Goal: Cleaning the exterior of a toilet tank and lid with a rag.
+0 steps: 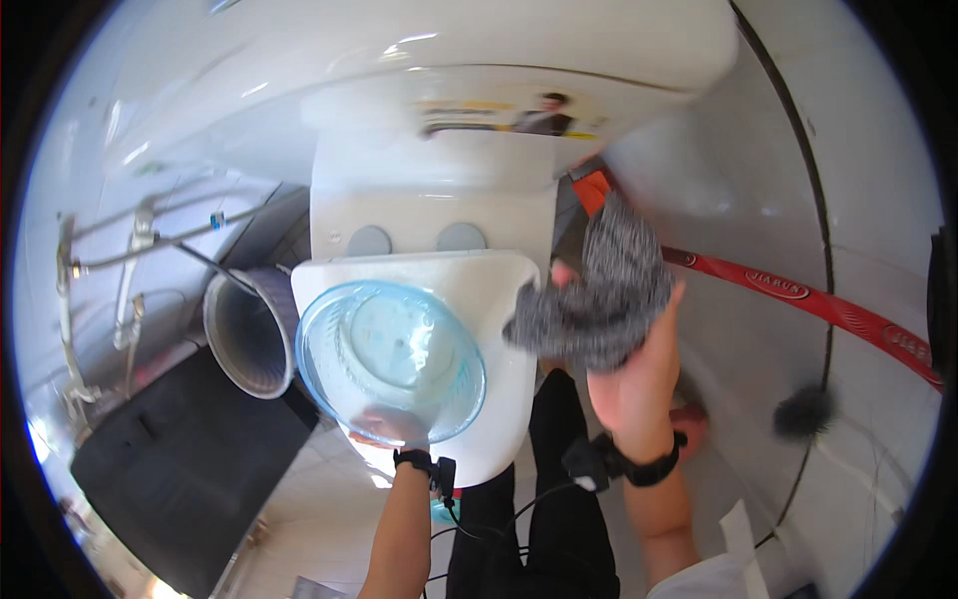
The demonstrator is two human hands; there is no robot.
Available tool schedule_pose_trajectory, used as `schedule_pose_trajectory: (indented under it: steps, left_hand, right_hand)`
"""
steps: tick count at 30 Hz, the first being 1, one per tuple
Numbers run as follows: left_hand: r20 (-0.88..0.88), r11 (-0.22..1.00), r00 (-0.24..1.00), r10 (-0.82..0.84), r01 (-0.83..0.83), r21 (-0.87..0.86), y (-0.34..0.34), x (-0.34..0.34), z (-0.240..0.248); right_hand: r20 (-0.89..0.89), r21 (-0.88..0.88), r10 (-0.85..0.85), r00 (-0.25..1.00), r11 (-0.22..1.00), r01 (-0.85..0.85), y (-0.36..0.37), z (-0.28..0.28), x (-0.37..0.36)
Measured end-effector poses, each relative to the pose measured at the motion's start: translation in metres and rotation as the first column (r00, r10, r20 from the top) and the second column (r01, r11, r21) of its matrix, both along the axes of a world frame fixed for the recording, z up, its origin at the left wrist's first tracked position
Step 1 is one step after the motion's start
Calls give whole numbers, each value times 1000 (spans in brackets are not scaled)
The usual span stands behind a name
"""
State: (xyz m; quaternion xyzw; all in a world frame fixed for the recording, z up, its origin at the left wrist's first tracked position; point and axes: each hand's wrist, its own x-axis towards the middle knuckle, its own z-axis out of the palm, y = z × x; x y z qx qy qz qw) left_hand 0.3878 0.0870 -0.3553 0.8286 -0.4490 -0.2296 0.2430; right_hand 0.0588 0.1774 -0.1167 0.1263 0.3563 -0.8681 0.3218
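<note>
A clear, bluish plastic basin [399, 344] sits tilted over the white toilet lid [504, 399]. My left hand [387, 424] grips its near rim, and the fingers show only blurrily through the plastic. Whether the basin's base touches the lid, I cannot tell. To the right of the lid, my right hand [634, 384] is raised and closed on a dark grey mottled cloth [604, 299]. The cloth is bunched and droops over the hand, hiding most of the fingers. A black band with a small cabled device circles each wrist.
Behind the lid rises the toilet tank [439, 100], carrying a sticker. On the left stand a grey bucket [235, 344], a black panel [190, 469] and wall pipes [130, 255]. A red strap or pole [738, 275] and a dark round brush [803, 411] are at the right wall.
</note>
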Motion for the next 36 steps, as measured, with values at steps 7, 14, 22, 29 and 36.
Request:
schedule_pose_trajectory:
  steps: [7, 14, 22, 29, 36]
  left_hand:
    - [429, 994, 896, -113, 106, 41, -4, -13, 14]
    - [351, 995, 934, -58, 24, 101, 0, -32, 27]
    - [287, 990, 958, 18, -56, 126, -5, -41, 42]
    - [322, 990, 946, 20, -65, 128, -7, -41, 42]
    - [322, 997, 947, 17, -39, 61, -6, -43, 41]
  right_hand:
    - [-273, 347, 539, 797, 828, -441, -38, 33, 80]
    - [-443, 893, 889, 119, 449, -35, -90, -38, 110]
    - [-37, 963, 985, -169, 80, 257, -83, -101, 146]
    - [-109, 977, 904, -414, 175, 125, -80, -132, 184]
    - [74, 854, 997, 20, -53, -517, -111, -89, 161]
